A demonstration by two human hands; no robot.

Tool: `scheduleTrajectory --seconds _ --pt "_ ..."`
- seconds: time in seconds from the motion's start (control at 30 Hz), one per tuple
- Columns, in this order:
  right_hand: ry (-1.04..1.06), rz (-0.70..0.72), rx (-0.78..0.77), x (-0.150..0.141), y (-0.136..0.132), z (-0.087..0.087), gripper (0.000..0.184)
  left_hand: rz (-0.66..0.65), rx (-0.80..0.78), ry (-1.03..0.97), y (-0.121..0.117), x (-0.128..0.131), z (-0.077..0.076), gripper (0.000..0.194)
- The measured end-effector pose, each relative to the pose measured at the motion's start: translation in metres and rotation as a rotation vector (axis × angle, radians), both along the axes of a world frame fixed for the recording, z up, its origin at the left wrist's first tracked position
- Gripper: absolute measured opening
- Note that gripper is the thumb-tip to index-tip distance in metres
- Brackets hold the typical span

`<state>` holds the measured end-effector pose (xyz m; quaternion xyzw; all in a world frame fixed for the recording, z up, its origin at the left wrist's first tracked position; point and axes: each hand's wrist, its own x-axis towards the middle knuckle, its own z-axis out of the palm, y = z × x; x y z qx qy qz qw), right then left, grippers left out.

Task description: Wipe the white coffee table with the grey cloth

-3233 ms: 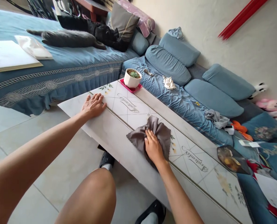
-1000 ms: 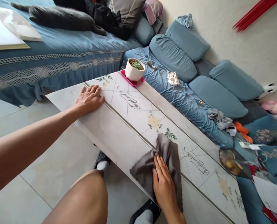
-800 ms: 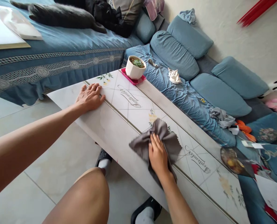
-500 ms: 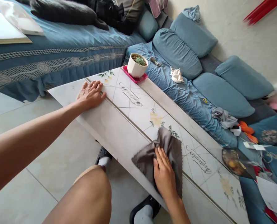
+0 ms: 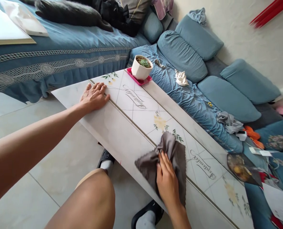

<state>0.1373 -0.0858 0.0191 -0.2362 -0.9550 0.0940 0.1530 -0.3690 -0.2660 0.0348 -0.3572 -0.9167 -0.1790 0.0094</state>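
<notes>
**Two hands on a long printed panel, one pressing a grey cloth**

At far left, a pale tile floor [image 5: 24,203] spreads below a bed with a blue cover [image 5: 60,41], where a grey cat [image 5: 65,16] lies stretched out. The left hand [image 5: 94,97] rests flat near the panel's left end, fingers spread apart. The panel [image 5: 113,124] is a long white board with a marble look, printed with thin lines, yellow flowers and looping script (the lettering reads upside down from here). It runs diagonally from upper left to lower right, where its end nearly meets the picture's edge. Below its near edge, the person's bare knee [image 5: 84,200] shows. A white pot with a succulent [image 5: 141,67] stands on a pink tray [image 5: 134,76] at the panel's far corner.

The right hand [image 5: 167,183] sits near the panel's near edge, its fingers close together and gripping a bunched grey cloth [image 5: 170,149] with a zigzag hem. One corner of the cloth reaches that edge. Open panel stretches between the two hands and right of the cloth. Beyond the far edge, blue cushions [image 5: 227,98] line the wall.
</notes>
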Motion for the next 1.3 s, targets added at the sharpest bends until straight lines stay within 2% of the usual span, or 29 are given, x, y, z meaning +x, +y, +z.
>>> scheduleTrajectory --seconds 0.07,0.1,0.2,0.27,0.3,0.33,0.4,0.5,0.57,0.6,0.63,0.67,0.7,0.77,0.83,0.87,0.9,0.93,0.97,1.03,1.1,1.13,1.17,1.2,1.23,1.3 --pt "0.005 0.0 0.006 0.012 0.0 -0.003 0.052 -0.005 0.007 0.003 0.0 0.0 0.0 0.088" --pt "0.006 0.006 0.009 0.003 0.007 -0.003 0.053 -0.005 0.006 0.003 0.0 0.0 0.0 0.088" --pt "-0.023 -0.019 -0.005 -0.07 0.042 0.004 0.054 0.0 -0.012 0.002 0.0 0.001 0.003 0.086" --pt "-0.061 -0.073 -0.028 -0.118 0.056 0.012 0.054 -0.006 -0.027 0.008 -0.001 0.002 0.005 0.085" --pt "-0.073 -0.083 -0.035 -0.129 0.054 0.015 0.054 -0.01 -0.033 0.013 -0.001 0.002 0.006 0.084" --pt "-0.075 -0.063 -0.037 -0.129 0.045 0.017 0.054 -0.011 -0.035 0.017 -0.001 0.002 0.007 0.085" --pt "-0.058 0.04 -0.04 -0.092 0.014 0.015 0.055 -0.007 -0.029 0.018 -0.001 0.002 0.006 0.086" --pt "-0.049 0.144 -0.054 0.017 -0.028 0.002 0.056 -0.01 -0.013 0.016 0.0 0.001 0.002 0.086" --pt "-0.042 0.119 -0.04 0.075 -0.021 -0.005 0.057 -0.017 -0.003 0.027 0.0 0.0 0.0 0.086" --pt "-0.032 0.092 -0.027 0.086 -0.007 -0.006 0.056 -0.018 0.005 0.033 0.0 0.0 -0.001 0.086" --pt "-0.019 0.058 -0.017 0.084 0.014 -0.007 0.054 -0.017 0.011 0.037 0.0 -0.001 -0.001 0.086" --pt "-0.012 0.014 -0.011 0.068 0.036 -0.006 0.054 -0.015 0.015 0.039 0.0 -0.001 -0.002 0.086" --pt "-0.014 -0.038 -0.01 0.04 0.058 -0.003 0.054 -0.015 0.017 0.04 0.0 -0.002 -0.001 0.086" --pt "-0.043 -0.134 -0.013 -0.037 0.083 0.004 0.057 -0.019 0.011 0.041 0.0 -0.002 0.0 0.086" --pt "-0.086 -0.129 -0.005 -0.11 0.074 0.013 0.058 -0.026 -0.002 0.041 0.0 -0.002 0.002 0.088" --pt "-0.1 -0.071 0.001 -0.133 0.056 0.016 0.058 -0.024 -0.007 0.039 0.0 -0.002 0.002 0.089" --pt "-0.108 0.017 0.004 -0.142 0.033 0.018 0.058 -0.021 -0.013 0.035 -0.001 -0.002 0.002 0.09" --pt "-0.115 0.118 -0.001 -0.136 0.007 0.018 0.057 -0.017 -0.017 0.03 -0.001 -0.002 0.002 0.091" --pt "-0.122 0.209 -0.013 -0.117 -0.017 0.017 0.057 -0.014 -0.021 0.024 -0.001 -0.002 0.002 0.092" --pt "-0.12 0.296 -0.03 -0.047 -0.046 0.01 0.058 -0.011 -0.019 0.017 -0.001 -0.003 0.0 0.092" --pt "-0.081 0.236 -0.006 0.031 -0.041 0.003 0.06 -0.014 -0.009 0.018 0.0 -0.003 -0.002 0.092" --pt "-0.059 0.172 0.007 0.06 -0.026 0.0 0.06 -0.016 -0.003 0.022 0.0 -0.003 -0.002 0.092" --pt "-0.038 0.103 0.015 0.077 -0.006 -0.001 0.058 -0.016 0.002 0.026 0.0 -0.003 -0.002 0.091" --pt "-0.025 0.038 0.012 0.08 0.017 -0.002 0.055 -0.015 0.006 0.03 0.0 -0.002 -0.002 0.091" --pt "-0.021 -0.016 -0.001 0.068 0.038 -0.002 0.054 -0.014 0.006 0.032 0.001 -0.002 -0.001 0.091" --pt "-0.028 -0.077 -0.033 0.009 0.069 -0.002 0.056 -0.015 0.003 0.036 0.001 -0.001 0.001 0.089"
